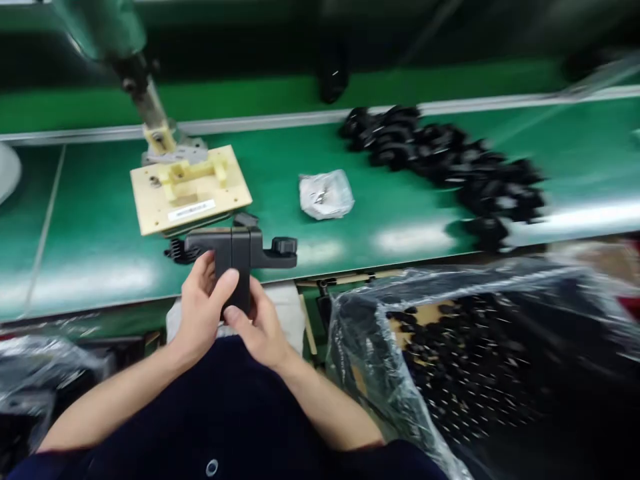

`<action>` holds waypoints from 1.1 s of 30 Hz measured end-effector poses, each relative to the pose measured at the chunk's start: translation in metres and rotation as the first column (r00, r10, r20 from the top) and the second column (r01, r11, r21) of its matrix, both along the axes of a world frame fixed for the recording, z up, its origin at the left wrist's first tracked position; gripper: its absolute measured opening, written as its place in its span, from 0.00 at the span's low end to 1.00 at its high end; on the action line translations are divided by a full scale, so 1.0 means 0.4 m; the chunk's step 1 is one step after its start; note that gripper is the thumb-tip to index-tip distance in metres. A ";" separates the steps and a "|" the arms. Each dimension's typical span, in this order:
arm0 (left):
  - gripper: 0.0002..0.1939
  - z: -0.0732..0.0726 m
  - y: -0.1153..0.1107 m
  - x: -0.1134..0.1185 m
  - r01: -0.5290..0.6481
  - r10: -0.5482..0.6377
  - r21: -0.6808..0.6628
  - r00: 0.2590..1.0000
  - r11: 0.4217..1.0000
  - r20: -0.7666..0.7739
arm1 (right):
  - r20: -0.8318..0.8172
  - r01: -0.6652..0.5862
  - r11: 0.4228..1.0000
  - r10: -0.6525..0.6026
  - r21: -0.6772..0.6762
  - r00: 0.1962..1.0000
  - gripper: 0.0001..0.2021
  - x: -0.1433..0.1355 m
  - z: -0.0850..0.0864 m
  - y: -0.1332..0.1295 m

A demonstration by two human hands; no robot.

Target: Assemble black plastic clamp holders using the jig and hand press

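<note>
Between my hands is a black plastic clamp-like holder [240, 248] with a T-shaped body, a ribbed jaw at its left end and a knob on its right arm. My left hand [203, 303] grips the lower body from the left, thumb across the front. From the right, my right hand [260, 327] closes on the bottom of the same body, its thumb on the front and its other fingers mostly hidden behind. Just beyond the holder sits a cream fixture plate [233, 180] with yellow blocks, under a press arm [150, 100].
A small clear plastic bag [326, 195] with tiny metal parts lies on the green bench [280, 157]. Farther right is a pile of black parts [440, 157]. A plastic-lined box [365, 333] holding many small black pieces stands at the lower right.
</note>
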State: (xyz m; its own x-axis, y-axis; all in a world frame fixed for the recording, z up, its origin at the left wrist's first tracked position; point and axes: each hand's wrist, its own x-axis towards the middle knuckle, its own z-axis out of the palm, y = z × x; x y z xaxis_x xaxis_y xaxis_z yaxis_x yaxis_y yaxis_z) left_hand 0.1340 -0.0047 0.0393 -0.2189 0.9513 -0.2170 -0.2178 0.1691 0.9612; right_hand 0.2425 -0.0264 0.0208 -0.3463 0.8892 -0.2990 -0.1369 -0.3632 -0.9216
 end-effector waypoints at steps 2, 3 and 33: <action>0.22 -0.005 -0.017 0.013 0.056 -0.054 0.078 0.998 0.995 -0.028 | 0.080 0.077 0.997 -0.077 0.007 0.994 0.31 0.012 0.019 -0.004; 0.21 -0.012 -0.027 0.012 0.087 -0.079 0.114 0.995 0.990 -0.068 | 0.110 0.103 0.995 -0.104 0.014 0.988 0.30 0.027 0.027 0.004; 0.10 -0.334 -0.016 -0.157 0.489 0.577 0.643 0.301 0.590 -0.759 | 0.677 0.328 0.882 -0.470 0.338 0.566 0.08 0.186 0.066 1.049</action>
